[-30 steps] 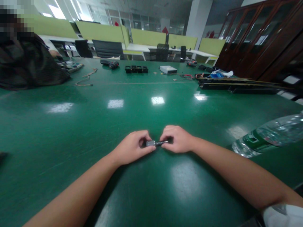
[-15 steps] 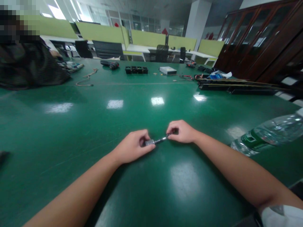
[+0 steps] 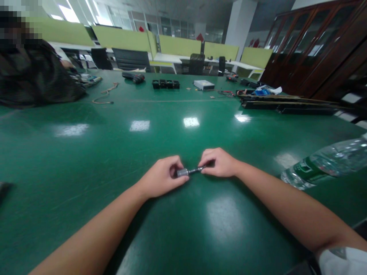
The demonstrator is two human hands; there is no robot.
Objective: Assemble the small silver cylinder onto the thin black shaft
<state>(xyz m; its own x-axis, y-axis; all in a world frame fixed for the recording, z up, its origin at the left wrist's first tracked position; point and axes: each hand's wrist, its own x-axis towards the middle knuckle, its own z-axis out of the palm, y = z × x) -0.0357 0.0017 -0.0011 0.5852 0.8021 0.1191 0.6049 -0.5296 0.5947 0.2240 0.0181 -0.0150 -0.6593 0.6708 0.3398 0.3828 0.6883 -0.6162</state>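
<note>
My left hand (image 3: 163, 177) is closed, thumb and fingers around a small silver cylinder with a thin dark shaft (image 3: 182, 173). The shaft points right, towards my other hand. My right hand (image 3: 220, 162) pinches the shaft's far end, where a small shiny piece shows at the fingertips; its kind is too small to tell. Both hands rest low over the green tabletop (image 3: 183, 214), near its middle. The fingers hide part of the cylinder and the tip of the shaft.
A clear plastic bottle with a green label (image 3: 311, 170) lies at the right. Farther back are a black block of fans (image 3: 165, 84), a silver drive box (image 3: 203, 84), a power drill (image 3: 133, 78), a cable (image 3: 104, 93) and dark rails (image 3: 286, 105). Someone in dark clothing (image 3: 37, 76) is at far left.
My right hand has shifted slightly left and down, so its fingertips sit closer to the cylinder along the shaft. The left hand has barely moved.
</note>
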